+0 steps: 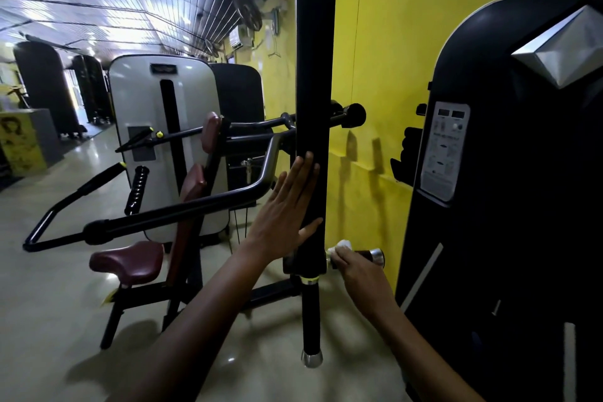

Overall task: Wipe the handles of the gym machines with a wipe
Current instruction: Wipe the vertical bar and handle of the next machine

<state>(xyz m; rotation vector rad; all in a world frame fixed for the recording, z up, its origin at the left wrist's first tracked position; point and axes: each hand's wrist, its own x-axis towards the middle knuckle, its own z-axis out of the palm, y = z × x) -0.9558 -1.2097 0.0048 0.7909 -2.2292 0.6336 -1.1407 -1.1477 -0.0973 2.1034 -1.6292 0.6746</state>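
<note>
Wipe [342,245]: white, soft, light, bunched over short handle [365,254] jutting right of black upright post [316,108]; likely conforms to grip, best held wrapped round it. Right hand [357,272] closed on wipe and handle, arm reaching forward. Left hand [287,206] flat, fingers spread, braced against post above handle.

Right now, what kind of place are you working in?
Almost certainly a gym: a weight machine with a maroon seat, a white weight-stack cover, and padded handles like the side handle under the wipe.
</note>
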